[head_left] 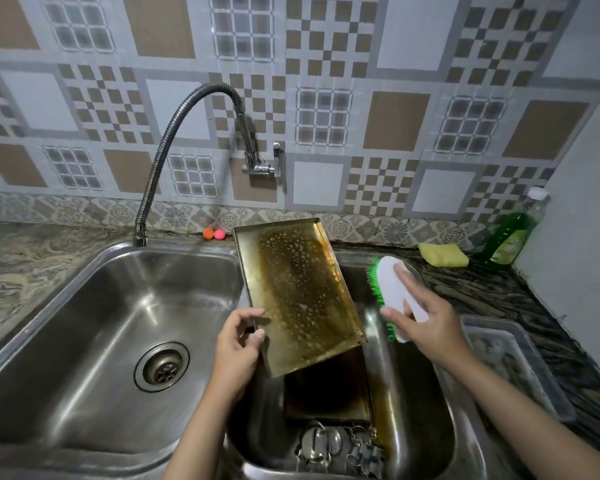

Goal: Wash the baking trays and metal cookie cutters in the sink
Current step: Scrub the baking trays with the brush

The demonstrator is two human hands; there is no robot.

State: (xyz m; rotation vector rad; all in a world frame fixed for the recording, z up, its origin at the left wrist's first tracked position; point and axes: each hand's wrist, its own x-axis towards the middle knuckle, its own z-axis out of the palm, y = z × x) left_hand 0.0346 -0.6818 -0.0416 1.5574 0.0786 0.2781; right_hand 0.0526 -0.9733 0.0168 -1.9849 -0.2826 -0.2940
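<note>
Left hand [240,336] apparently pinches tray [302,296] edge; right hand [426,320] grips brush [394,292].

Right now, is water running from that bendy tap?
Off, as far as shows: no stream leaves the tap, and the left basin beneath its spout holds no pooled water.

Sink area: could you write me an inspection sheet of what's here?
Surface: steel double sink set in a marbled counter; the tap shows no water running.
Job's things: stained baking tray tilted over the right basin; darker second tray below it; metal cookie cutters at the basin's near end.
Clutter: yellow sponge, green soap bottle, grey tray, two small balls.
Grips: left hand holds the tray's edge; right hand holds a green-bristled scrub brush.
Cables: nothing seen.
Surroundings: patterned wall tiles.
</note>
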